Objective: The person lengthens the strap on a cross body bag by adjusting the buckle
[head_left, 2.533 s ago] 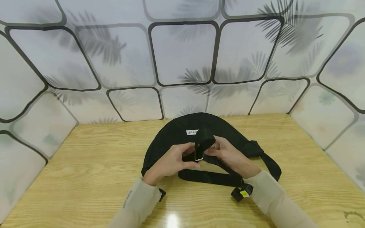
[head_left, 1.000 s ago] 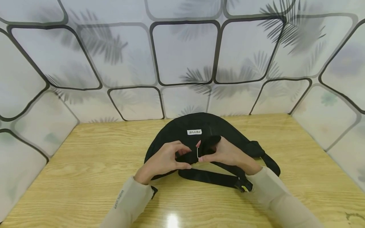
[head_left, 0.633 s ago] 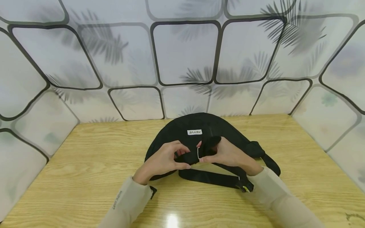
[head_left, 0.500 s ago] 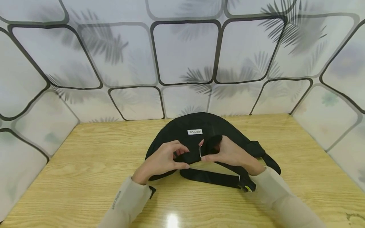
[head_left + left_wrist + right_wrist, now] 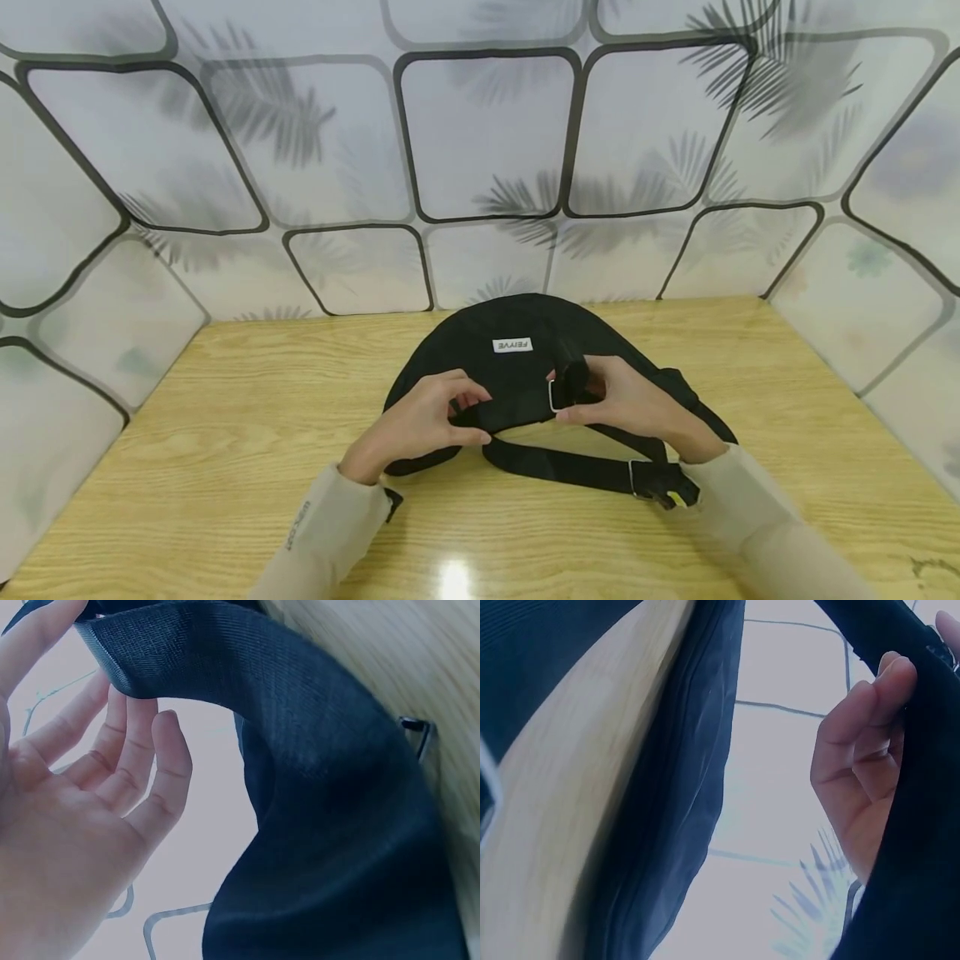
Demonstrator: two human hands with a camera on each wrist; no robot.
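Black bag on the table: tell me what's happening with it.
Someone is handling its black strap. The right grip pinches the strap beside a metal buckle; the left grip holds another stretch between thumb and fingers. The bag itself lies on the wooden table, label facing up.

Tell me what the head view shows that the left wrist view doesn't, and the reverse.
Only the head view: the right hand, the white label and the pale sleeves.

Only the left wrist view: a close look into the palm of the left hand, with the weave of the black strap clear.

Both: left hand, black strap, wooden table and patterned backdrop.
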